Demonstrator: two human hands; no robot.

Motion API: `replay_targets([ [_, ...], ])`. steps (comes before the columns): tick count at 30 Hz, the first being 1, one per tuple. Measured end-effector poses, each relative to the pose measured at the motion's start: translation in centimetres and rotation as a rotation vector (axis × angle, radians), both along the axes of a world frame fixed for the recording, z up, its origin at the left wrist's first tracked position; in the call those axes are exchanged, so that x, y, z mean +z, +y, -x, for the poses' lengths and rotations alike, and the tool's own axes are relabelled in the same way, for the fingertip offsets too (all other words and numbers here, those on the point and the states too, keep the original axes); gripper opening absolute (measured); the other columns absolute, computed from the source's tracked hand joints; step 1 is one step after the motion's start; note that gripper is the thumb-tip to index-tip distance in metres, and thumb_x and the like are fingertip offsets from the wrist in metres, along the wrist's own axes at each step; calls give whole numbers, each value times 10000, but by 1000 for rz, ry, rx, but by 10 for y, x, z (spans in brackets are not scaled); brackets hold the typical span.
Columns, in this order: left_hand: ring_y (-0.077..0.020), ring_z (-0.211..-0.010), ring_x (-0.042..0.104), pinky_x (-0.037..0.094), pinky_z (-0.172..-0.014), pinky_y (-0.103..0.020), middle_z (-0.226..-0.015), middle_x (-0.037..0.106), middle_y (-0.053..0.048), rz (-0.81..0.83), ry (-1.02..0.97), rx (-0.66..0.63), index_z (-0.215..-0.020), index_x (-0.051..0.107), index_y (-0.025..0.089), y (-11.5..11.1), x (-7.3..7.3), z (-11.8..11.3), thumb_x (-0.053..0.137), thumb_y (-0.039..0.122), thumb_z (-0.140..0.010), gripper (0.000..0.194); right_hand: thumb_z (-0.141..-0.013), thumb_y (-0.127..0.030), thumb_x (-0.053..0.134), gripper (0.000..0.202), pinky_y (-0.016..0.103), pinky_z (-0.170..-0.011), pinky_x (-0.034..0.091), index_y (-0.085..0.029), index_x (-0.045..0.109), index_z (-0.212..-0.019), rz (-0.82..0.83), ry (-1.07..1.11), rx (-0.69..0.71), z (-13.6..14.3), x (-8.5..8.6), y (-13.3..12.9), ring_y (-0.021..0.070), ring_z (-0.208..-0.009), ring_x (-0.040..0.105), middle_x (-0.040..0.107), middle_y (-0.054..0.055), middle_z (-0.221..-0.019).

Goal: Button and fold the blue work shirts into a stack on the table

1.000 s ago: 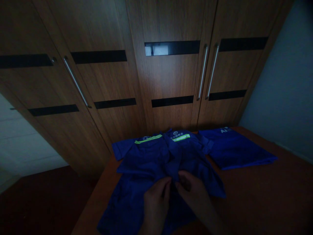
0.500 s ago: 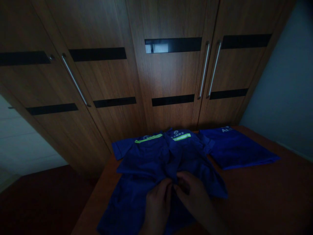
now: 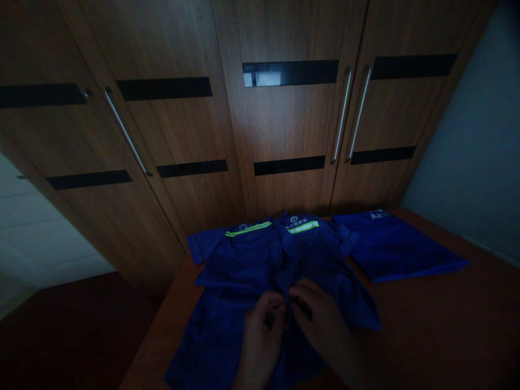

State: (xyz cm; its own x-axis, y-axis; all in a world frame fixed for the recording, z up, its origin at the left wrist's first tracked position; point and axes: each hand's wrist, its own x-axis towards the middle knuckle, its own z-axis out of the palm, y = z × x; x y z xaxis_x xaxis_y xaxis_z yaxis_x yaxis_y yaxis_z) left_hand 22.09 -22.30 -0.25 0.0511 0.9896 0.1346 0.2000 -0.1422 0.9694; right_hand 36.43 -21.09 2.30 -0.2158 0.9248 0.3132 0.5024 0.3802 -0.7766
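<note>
The blue shirt [image 3: 239,265] lies spread on the worktop [image 3: 430,319], collar end away, not folded — whether its front is fastened, the dark hides. Left hand [image 3: 260,338] and right hand [image 3: 327,327] each pinch cloth at its front, fingertips nearly meeting. Beside it a blue cloth item [image 3: 400,246] is already folded flat. Behind — a wooden wardrobe [image 3: 288,127]; rightward, a pale wall [image 3: 459,151].

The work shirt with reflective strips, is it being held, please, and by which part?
The left hand and right hand appear to pinch the work shirt low along its front opening.
</note>
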Motion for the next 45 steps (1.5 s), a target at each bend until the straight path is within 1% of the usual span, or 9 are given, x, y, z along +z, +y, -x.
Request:
replay_targets([
  [3, -131, -672, 557, 410, -591, -197, -730, 601, 7, -37, 6, -22, -902, 587, 197, -2, 1, 0, 543, 323, -862, 140, -753, -41, 458, 283, 288, -779, 464, -210, 630, -900, -19, -40, -1, 0, -2, -1, 171, -878, 593, 616, 46, -966],
  [6, -110, -593, 504, 372, -540, -188, -652, 553, 31, -29, -8, 16, -857, 582, 187, -1, -1, -1, 617, 325, -811, 149, -742, -31, 466, 298, 296, -777, 472, -209, 630, -915, -16, -65, 3, 1, -5, 0, 176, -874, 594, 617, 52, -977],
  [12, -113, -584, 532, 402, -531, -195, -671, 589, 12, 110, -267, 10, -783, 554, 176, 5, -4, -2, 634, 395, -771, 234, -805, -71, 474, 296, 288, -791, 483, -225, 636, -999, -32, -38, 22, 1, -10, -1, 172, -899, 607, 639, 48, -997],
  [19, -88, -459, 497, 329, -448, -168, -518, 546, 50, 198, -307, 35, -748, 545, 176, 6, 3, -1, 674, 441, -713, 297, -844, -126, 486, 238, 319, -838, 461, -228, 669, -958, -97, -3, 29, 0, -12, 1, 185, -923, 601, 666, 45, -969],
  [27, -74, -399, 435, 282, -417, -161, -457, 538, 54, 226, -258, 36, -756, 529, 177, 6, 4, -3, 661, 462, -726, 315, -780, -224, 579, 116, 285, -704, 469, -203, 669, -851, 227, 314, -83, -2, -15, 5, 180, -776, 625, 675, 23, -811],
  [31, -78, -432, 453, 299, -444, -165, -490, 545, 49, 177, -215, 7, -757, 542, 177, 4, 3, -3, 629, 423, -768, 262, -747, -265, 615, 112, 286, -692, 459, -188, 665, -813, 326, 427, -66, -5, -21, 11, 189, -760, 619, 674, 25, -774],
  [36, -92, -500, 489, 347, -502, -177, -539, 532, 47, 106, -149, -6, -743, 542, 180, 3, 0, -3, 590, 327, -799, 164, -755, -281, 612, 116, 280, -687, 449, -188, 657, -809, 333, 457, -64, -8, -17, 12, 183, -754, 611, 666, 20, -769],
  [42, -95, -503, 440, 320, -483, -181, -547, 470, 60, 131, -101, -7, -725, 536, 183, 5, -4, -1, 544, 257, -786, 96, -826, -265, 544, 123, 273, -744, 436, -203, 651, -822, 135, 336, -49, -5, -9, 3, 174, -820, 604, 656, 22, -837],
  [45, -99, -532, 436, 324, -500, -182, -574, 469, 56, 98, -66, 9, -717, 551, 181, 5, -4, 0, 565, 255, -765, 89, -842, -305, 536, 150, 269, -732, 437, -205, 647, -851, 153, 338, -45, -4, -13, 1, 173, -811, 603, 653, 22, -837],
])
